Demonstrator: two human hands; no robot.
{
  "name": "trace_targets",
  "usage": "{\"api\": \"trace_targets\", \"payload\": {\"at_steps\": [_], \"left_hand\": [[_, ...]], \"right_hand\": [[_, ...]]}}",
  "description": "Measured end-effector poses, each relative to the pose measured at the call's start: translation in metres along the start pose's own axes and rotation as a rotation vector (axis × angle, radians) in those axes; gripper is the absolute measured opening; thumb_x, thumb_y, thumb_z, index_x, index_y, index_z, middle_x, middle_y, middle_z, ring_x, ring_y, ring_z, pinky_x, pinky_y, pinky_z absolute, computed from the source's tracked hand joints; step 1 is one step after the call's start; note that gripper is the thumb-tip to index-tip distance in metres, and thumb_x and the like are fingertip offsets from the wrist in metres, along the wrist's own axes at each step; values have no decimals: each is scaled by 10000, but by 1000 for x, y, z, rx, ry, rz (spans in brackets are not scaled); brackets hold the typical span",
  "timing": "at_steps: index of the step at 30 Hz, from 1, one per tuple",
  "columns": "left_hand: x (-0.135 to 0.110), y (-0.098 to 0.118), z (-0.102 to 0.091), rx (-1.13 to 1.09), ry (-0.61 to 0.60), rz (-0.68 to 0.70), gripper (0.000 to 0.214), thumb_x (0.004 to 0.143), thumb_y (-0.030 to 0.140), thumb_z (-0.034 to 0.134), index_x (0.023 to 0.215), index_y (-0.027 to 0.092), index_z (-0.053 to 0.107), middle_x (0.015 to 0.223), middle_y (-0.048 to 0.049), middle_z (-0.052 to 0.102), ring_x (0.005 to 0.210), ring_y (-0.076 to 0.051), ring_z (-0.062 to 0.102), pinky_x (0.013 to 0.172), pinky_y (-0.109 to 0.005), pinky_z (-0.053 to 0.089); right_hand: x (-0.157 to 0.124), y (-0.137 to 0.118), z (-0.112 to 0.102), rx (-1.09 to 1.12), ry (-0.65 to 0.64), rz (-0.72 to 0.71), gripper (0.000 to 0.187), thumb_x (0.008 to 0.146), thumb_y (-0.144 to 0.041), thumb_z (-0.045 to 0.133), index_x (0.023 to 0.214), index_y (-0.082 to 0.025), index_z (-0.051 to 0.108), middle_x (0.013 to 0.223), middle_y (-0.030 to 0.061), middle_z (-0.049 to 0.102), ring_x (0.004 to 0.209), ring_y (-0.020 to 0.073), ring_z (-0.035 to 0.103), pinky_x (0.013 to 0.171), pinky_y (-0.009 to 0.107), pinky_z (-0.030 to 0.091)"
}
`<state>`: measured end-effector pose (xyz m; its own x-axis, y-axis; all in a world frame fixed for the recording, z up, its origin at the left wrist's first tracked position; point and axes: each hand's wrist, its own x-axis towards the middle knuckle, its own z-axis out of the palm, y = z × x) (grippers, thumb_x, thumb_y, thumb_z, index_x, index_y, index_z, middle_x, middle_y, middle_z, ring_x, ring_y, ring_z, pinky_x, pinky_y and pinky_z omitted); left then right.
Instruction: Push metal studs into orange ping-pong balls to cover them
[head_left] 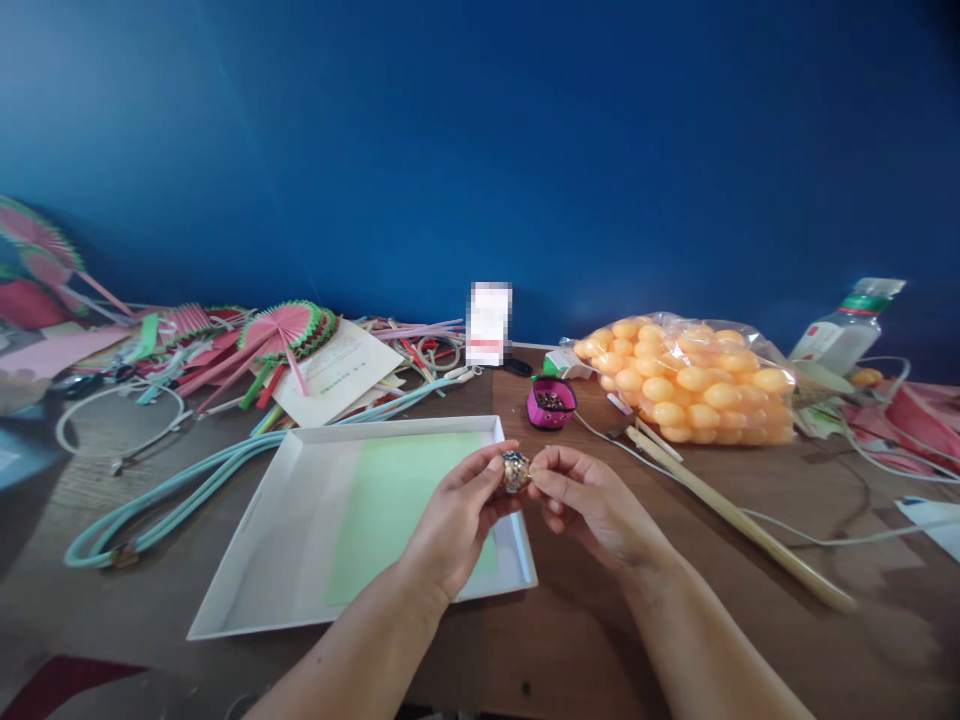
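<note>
Between my hands, over the right edge of a white tray (262,560), is a small round ornament (514,472) with a shiny, dark blue and gold patterned surface. My left hand (469,500) pinches it between thumb and fingers. From the right, my right hand (581,500) meets it with thumb and forefinger pressed together at its side; whatever tiny piece sits in that pinch is too small to make out. A light green sheet (397,520) lies in the tray under my left hand. Just beyond my hands stands a small magenta container (551,403) with tiny dark bits inside.
A clear bag of orange balls (690,385) sits at the back right, near a wooden stick (750,525) and a tilted bottle (844,330). Watermelon-patterned paper fans (289,335), papers and pale blue cords (187,490) crowd the left. A blue wall (480,150) rises behind.
</note>
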<state>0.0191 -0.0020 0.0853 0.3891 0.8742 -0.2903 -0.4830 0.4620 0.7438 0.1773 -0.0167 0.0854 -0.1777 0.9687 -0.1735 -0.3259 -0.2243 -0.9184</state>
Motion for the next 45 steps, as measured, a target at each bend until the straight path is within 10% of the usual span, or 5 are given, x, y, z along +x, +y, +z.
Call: {"api": "trace_targets", "payload": {"at_steps": [45], "left_hand": [[1, 0, -1, -42, -45, 7, 311, 799, 297, 639, 1074, 154, 662, 941, -80, 659, 809, -138, 588, 754, -268, 460]], "right_hand": [[-1, 2, 2, 9, 44, -37, 218, 725, -330, 742, 753, -166, 601, 649, -20, 598, 485, 65, 488, 488, 203, 441]]}}
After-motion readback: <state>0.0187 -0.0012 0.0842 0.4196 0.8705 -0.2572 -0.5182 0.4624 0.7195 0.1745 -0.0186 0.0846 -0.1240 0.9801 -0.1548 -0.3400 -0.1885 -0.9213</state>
